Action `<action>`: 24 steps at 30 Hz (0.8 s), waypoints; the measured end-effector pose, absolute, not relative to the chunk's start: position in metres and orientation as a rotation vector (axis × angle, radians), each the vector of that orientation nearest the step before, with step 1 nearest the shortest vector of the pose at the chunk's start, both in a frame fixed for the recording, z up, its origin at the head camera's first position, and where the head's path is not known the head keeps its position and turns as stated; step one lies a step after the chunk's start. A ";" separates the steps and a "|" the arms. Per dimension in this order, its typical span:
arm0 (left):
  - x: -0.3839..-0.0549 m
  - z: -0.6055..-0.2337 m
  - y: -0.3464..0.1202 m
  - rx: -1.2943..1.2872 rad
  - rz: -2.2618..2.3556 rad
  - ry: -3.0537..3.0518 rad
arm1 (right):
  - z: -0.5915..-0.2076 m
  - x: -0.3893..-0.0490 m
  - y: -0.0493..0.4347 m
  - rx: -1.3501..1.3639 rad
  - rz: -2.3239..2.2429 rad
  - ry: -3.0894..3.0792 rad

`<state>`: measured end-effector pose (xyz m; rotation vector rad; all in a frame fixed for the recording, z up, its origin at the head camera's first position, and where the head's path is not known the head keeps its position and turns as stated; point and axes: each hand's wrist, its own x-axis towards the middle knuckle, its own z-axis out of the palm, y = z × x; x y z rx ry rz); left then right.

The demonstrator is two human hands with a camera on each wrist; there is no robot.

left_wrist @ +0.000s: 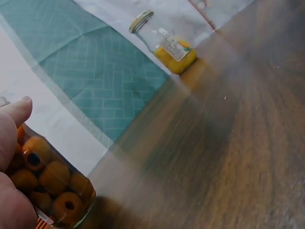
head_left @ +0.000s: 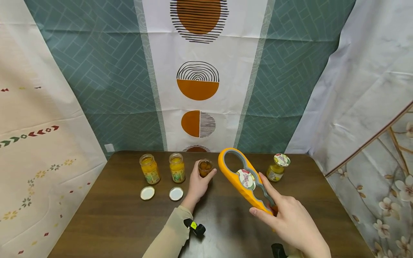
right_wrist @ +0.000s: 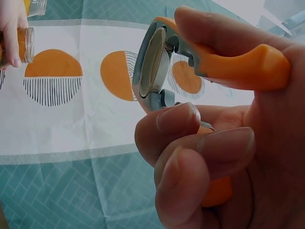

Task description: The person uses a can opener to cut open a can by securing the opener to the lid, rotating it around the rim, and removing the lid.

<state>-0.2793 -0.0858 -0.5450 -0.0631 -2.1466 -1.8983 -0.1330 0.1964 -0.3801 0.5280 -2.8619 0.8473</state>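
"Where was the clear glass jar of round orange-brown fruit?"

"Toward the far middle of the dark brown wooden desk, right of two lidless glass jars of yellow fruit. The left hand had its grip curled round the side, thumb just below the rim."

"And the right hand?"

"Its grip was wrapped round the near end of a loop-shaped orange-and-grey opener, raised above the desk, with a round, white, printed lid caught between its grey edges."

"How would they have handled?"

"The jar looked well filled, so I'd have judged it heavy for its size, stiff, breakable, and slippery if any syrup had wet the glass. Being lidless, it wanted keeping upright, with a hold low round the body. The opener seemed light and rigid, its grey lining probably rubbery; best held by the near handles, since a slack squeeze might have dropped the lid."

"What couldn't you make out?"

"In the head view the hand hid the jar's lower side, and the left wrist view cut it off at the left edge. I couldn't tell whether its base touched the desk. Fingers covered part of the opener's handles, and the lid's lettering was too small to read."
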 end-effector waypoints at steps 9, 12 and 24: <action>-0.279 -0.548 -0.088 -0.045 -1.901 -2.191 | -0.379 -0.133 0.197 0.533 0.827 -2.869; -0.281 -0.548 -0.088 -0.037 -1.889 -2.220 | -0.379 -0.132 0.198 0.529 0.833 -2.870; -0.282 -0.550 -0.090 -0.061 -1.868 -2.255 | -0.379 -0.132 0.197 0.543 0.818 -2.853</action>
